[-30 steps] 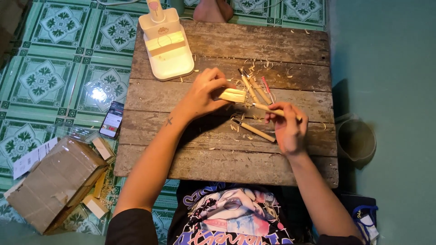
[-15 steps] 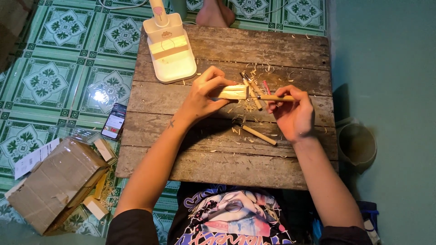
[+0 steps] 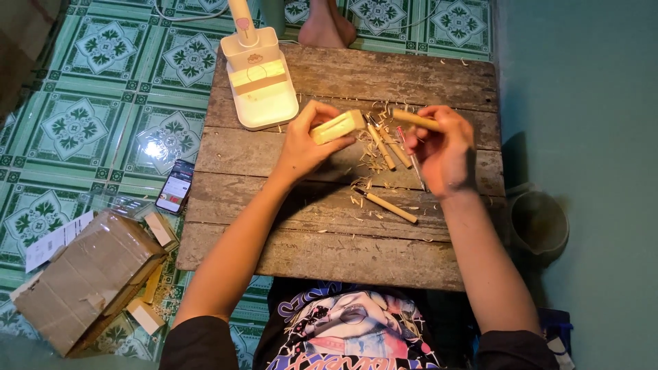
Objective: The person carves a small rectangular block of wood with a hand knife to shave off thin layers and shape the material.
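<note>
Currently, a pale rectangular block of carved wood [image 3: 336,127] is held by the left hand [image 3: 301,147], whose fingers are closed around its near end, and it is kept just above the weathered plank counter [image 3: 329,240]. At three o'clock from the block, a wooden-handled carving tool [image 3: 415,119] is gripped in the right hand [image 3: 442,151], with the fingers wrapped over its handle and the handle end pointed toward nine o'clock. Between the two hands, several slim wooden-handled carving tools [image 3: 385,144] are laid on the counter among wood shavings, and one more wooden-handled tool [image 3: 387,205] is seen at six o'clock from them. A white desk lamp base [image 3: 260,85] is placed at eleven o'clock from the block. On the green patterned tile floor [image 3: 89,123], at nine o'clock from the counter, a dark smartphone [image 3: 176,186] is laid, and a taped cardboard box [image 3: 86,281] is seen at seven o'clock.
</note>
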